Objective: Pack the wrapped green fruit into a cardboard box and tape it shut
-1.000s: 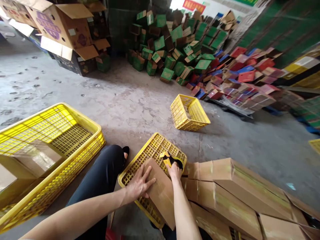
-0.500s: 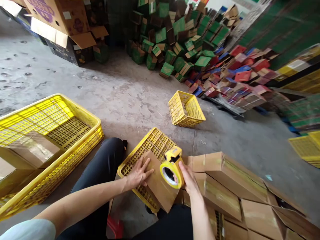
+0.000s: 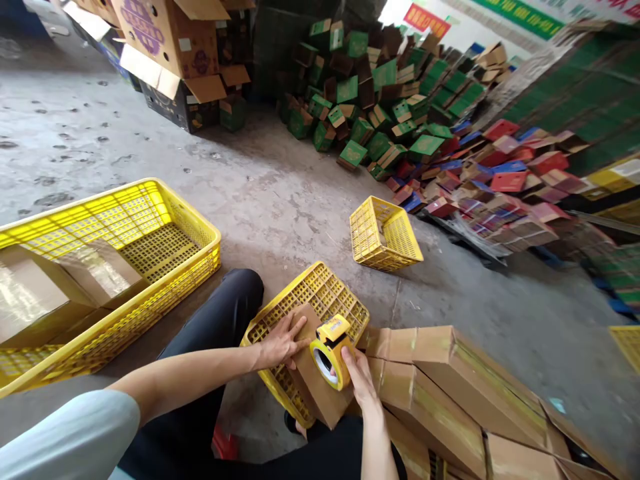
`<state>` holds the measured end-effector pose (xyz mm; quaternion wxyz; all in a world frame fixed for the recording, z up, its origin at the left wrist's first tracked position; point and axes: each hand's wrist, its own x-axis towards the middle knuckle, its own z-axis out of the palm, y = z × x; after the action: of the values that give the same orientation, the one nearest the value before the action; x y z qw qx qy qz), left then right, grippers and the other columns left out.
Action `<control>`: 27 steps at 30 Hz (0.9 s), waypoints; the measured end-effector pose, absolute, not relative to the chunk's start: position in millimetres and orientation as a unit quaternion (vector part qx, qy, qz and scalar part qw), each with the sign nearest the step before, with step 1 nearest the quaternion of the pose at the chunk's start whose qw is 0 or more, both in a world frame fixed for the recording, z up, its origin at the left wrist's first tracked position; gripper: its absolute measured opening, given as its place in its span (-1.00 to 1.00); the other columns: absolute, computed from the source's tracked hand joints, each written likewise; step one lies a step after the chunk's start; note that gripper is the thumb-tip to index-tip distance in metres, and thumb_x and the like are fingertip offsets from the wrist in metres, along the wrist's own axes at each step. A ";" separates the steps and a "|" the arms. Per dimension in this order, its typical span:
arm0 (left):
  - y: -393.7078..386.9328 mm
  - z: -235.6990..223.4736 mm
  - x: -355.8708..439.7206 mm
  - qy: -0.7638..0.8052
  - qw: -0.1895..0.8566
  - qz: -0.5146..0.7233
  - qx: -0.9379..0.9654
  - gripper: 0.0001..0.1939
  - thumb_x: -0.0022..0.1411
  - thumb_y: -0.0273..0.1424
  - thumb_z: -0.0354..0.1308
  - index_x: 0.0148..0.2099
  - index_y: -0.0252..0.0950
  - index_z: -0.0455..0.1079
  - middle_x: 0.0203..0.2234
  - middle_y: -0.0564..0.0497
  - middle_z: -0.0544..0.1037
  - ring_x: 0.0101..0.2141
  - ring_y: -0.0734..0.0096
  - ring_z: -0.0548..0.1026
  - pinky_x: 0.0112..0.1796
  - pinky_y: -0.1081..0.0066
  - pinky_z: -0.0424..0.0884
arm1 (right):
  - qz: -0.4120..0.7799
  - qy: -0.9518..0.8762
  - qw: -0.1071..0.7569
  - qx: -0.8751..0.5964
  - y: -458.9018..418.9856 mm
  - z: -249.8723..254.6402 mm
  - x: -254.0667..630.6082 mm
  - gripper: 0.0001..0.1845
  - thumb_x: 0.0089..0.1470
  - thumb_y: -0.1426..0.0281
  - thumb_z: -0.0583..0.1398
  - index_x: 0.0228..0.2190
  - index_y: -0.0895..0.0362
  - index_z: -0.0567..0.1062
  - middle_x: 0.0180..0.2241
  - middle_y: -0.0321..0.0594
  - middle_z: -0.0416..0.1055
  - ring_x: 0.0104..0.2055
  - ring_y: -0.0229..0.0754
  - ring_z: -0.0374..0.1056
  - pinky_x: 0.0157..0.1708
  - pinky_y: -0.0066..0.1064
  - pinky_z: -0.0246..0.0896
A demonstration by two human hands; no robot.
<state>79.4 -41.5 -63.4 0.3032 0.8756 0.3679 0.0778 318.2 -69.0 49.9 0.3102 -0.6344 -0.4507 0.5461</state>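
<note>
A small brown cardboard box (image 3: 320, 398) rests on an upturned yellow plastic crate (image 3: 345, 297) between my knees. My left hand (image 3: 283, 345) lies on the left part of the box, its fingers spread and pressing on the top. In my right hand (image 3: 359, 379) is a yellow tape dispenser (image 3: 334, 329) with a roll of clear-yellow tape (image 3: 316, 360). It is held close over the box, to the right of my left fingers. Whether the tape touches the cardboard is hard to see.
Brown boxes (image 3: 445, 393) are stacked at my right. A large yellow crate (image 3: 200, 257) at left holds taped boxes (image 3: 103, 270). A smaller yellow crate (image 3: 385, 233) stands ahead. Green cartons (image 3: 353, 153) and red cartons (image 3: 507, 181) lie piled farther back.
My right hand has brought the tape dispenser a little left and lower over the box, nearer my left hand. My left hand stays on the box. The whole view has shifted slightly.
</note>
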 end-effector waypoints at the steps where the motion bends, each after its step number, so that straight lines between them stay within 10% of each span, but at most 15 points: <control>1: -41.1 -63.3 79.5 0.371 0.304 0.079 0.874 0.09 0.01 -0.03 0.55 0.50 -0.05 0.18 0.53 -0.24 -0.21 0.44 -0.61 -0.24 0.33 -0.41 -0.17 | 0.546 -0.457 0.303 -0.633 -67.6 49.6 318.5 -0.30 -0.06 -0.32 0.31 -0.41 0.10 0.56 -0.59 -0.17 0.55 -0.63 -0.13 0.41 -0.58 -0.35 0.32; 10: -38.2 -32.7 63.7 0.366 0.382 0.112 0.841 -0.14 0.15 -0.16 0.48 0.44 -0.08 0.29 0.53 -0.16 -0.11 0.46 -0.50 -0.31 0.36 -0.36 -0.21 | 0.566 -0.460 0.247 -0.638 -65.4 51.2 323.7 -0.25 -0.10 -0.41 0.25 -0.46 0.05 0.52 -0.64 -0.21 0.47 -0.61 -0.10 0.39 -0.58 -0.32 0.29; 13: -36.4 -14.5 59.9 0.398 0.565 0.175 0.701 -0.37 0.20 -0.38 0.36 0.32 -0.14 0.43 0.44 -0.16 0.19 0.46 -0.28 -0.06 0.41 -0.16 -0.17 | 0.575 -0.444 0.253 -0.638 -64.5 46.2 328.2 -0.26 -0.14 -0.40 0.27 -0.46 0.05 0.52 -0.63 -0.21 0.48 -0.61 -0.11 0.38 -0.58 -0.32 0.29; 18: -23.8 -4.7 81.5 0.441 0.760 0.203 0.432 -0.76 0.31 -0.26 0.20 -0.13 -0.34 0.54 -0.27 -0.14 0.62 -0.12 0.11 0.61 -0.02 0.22 0.54 | 0.581 -0.443 0.257 -0.633 -64.0 41.1 333.8 -0.26 -0.11 -0.39 0.27 -0.45 0.06 0.52 -0.61 -0.18 0.51 -0.63 -0.13 0.37 -0.58 -0.33 0.27; 27: 2.3 -5.1 115.0 0.468 0.827 0.241 0.197 -0.63 0.15 -0.25 0.45 -0.40 -0.34 0.35 -0.57 0.13 0.43 -0.59 0.64 0.39 -0.42 0.58 0.43 | 0.584 -0.450 0.247 -0.629 -67.2 46.2 332.7 -0.24 -0.13 -0.40 0.28 -0.37 0.06 0.54 -0.60 -0.20 0.51 -0.61 -0.09 0.39 -0.55 -0.29 0.29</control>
<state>115.0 2.3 -5.1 0.8272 0.1967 0.4677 0.2415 332.7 -67.2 46.2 0.2468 -0.6295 -0.4497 0.5836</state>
